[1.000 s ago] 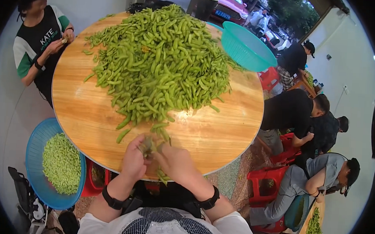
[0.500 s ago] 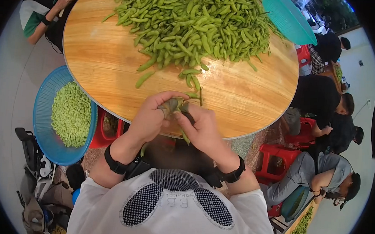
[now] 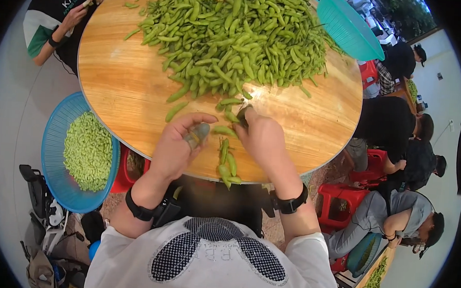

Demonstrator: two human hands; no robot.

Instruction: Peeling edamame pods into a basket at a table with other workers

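Observation:
My left hand (image 3: 174, 143) is just over the table's near edge, its forefinger stretched out and apart from the thumb. A greyish cover (image 3: 197, 135) wraps a digit there; no pod shows in this hand, though its palm is partly hidden. Farther forward, my right hand (image 3: 262, 140) has its fingertips closed on the end of a green soybean pod (image 3: 232, 116). Between the hands lies another pod (image 3: 224, 130). A small cluster of pods (image 3: 231, 165) rests by the near edge. Beyond them spreads a big heap of soybean pods (image 3: 230, 45).
The round wooden table (image 3: 119, 81) holds a turquoise basket (image 3: 348, 27) at far right. Shelled beans fill a blue basket (image 3: 50, 153) at left, beside a red stool (image 3: 126, 175). Another person (image 3: 59, 25) works at far left. Several seated people and a red stool (image 3: 337, 202) are at right.
My hands have come apart: the right has moved forward to the loose pods, the left slightly left. The pod cluster by the near edge is now uncovered.

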